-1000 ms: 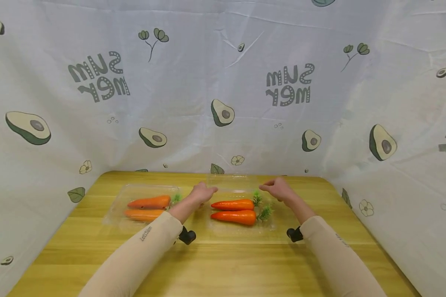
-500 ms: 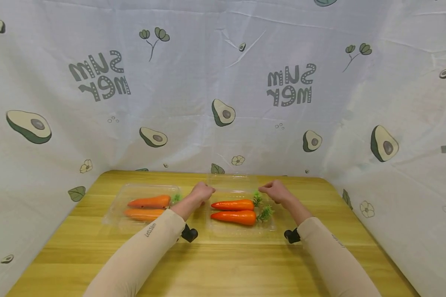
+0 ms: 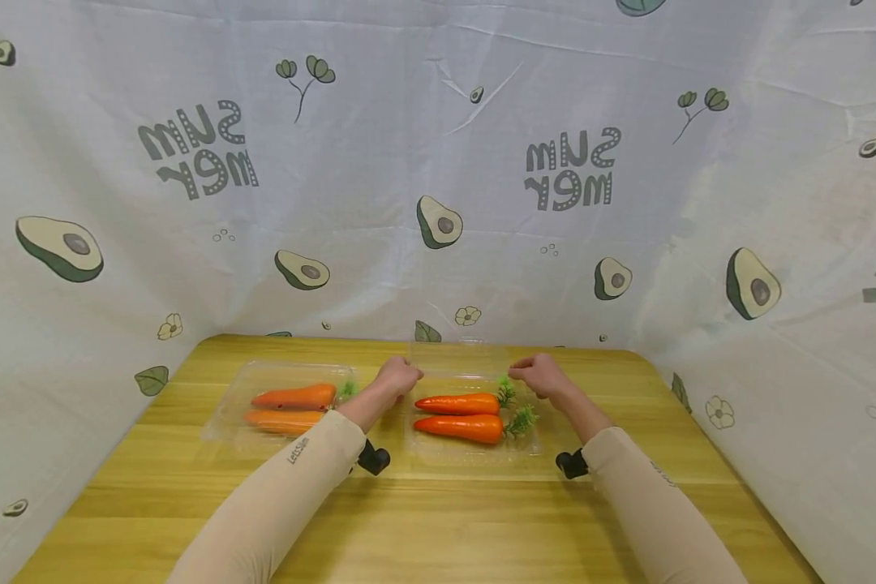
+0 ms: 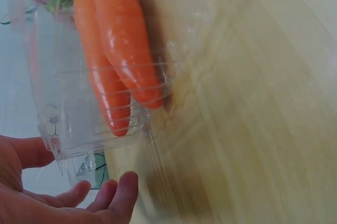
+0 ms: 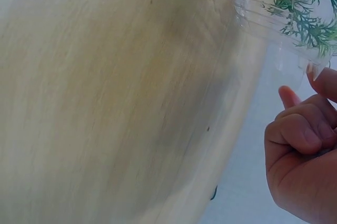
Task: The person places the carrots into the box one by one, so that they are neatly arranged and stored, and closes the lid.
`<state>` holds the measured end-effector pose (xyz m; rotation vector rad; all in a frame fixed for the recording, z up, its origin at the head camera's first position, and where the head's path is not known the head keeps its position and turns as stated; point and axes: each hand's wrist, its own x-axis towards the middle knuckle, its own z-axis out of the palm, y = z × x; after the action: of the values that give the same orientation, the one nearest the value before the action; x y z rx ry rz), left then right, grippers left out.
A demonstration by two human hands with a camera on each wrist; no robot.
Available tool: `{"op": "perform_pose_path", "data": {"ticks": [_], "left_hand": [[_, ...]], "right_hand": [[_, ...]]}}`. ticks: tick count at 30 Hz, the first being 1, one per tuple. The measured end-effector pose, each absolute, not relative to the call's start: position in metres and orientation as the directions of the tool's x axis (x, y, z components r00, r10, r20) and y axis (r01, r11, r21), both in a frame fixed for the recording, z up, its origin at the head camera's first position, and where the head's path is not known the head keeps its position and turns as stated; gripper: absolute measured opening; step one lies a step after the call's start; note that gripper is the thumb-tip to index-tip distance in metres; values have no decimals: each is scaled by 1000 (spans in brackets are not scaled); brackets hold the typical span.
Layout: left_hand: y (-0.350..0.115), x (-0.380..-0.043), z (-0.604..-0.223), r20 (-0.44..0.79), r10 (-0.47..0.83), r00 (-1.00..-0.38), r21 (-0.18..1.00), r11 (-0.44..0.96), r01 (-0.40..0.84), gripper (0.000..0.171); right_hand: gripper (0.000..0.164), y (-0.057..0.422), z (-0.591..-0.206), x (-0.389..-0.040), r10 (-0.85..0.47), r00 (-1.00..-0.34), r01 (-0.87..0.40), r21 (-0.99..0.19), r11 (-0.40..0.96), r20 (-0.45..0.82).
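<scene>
Two orange carrots with green leafy tops lie side by side in a clear plastic clamshell box. Its lid stands open behind them. At the box's back left corner, my left hand pinches the clear edge; in the left wrist view the thumb meets the corner and the other fingers bend below it. My right hand pinches the back right corner. The right wrist view shows this hand with the outer fingers curled and one fingertip partly behind the clear plastic.
Left of my left hand stands a second clear box, its lid apparently down over two more carrots. Both boxes are on a wooden table. A white printed cloth hangs behind the table and along its sides.
The left hand has shifted very slightly left and the right forearm slightly inward. Otherwise both hands stay at the back corners; the box and carrots hold their place.
</scene>
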<state>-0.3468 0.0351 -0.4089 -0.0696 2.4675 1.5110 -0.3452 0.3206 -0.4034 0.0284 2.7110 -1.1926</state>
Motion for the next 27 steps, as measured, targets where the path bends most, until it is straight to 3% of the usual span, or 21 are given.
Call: {"op": "perform_pose_path", "data": {"ticks": [8, 11, 13, 15, 19, 27], "left_hand": [[35, -347, -407, -201, 71, -977, 884, 442, -150, 50], [35, -344, -404, -148, 51, -988, 874, 474, -107, 26], [35, -343, -403, -127, 33, -991, 868, 487, -95, 21], [35, -342, -402, -112, 16, -994, 860, 503, -89, 23], [36, -342, -400, -102, -19, -995, 858, 505, -98, 46], [36, -341, -395, -45, -33, -998, 848, 528, -56, 42]], "right_hand": [[45, 320, -397, -342, -9, -986, 119, -737, 666, -167], [46, 321, -395, -341, 1, -987, 122, -753, 646, -159], [47, 322, -394, -341, 6, -989, 118, -770, 627, -147], [47, 322, -393, -341, 7, -991, 113, -786, 607, -137], [47, 322, -392, -341, 11, -991, 113, -804, 584, -131], [45, 325, -391, -344, 12, -991, 118, -813, 570, -135]]}}
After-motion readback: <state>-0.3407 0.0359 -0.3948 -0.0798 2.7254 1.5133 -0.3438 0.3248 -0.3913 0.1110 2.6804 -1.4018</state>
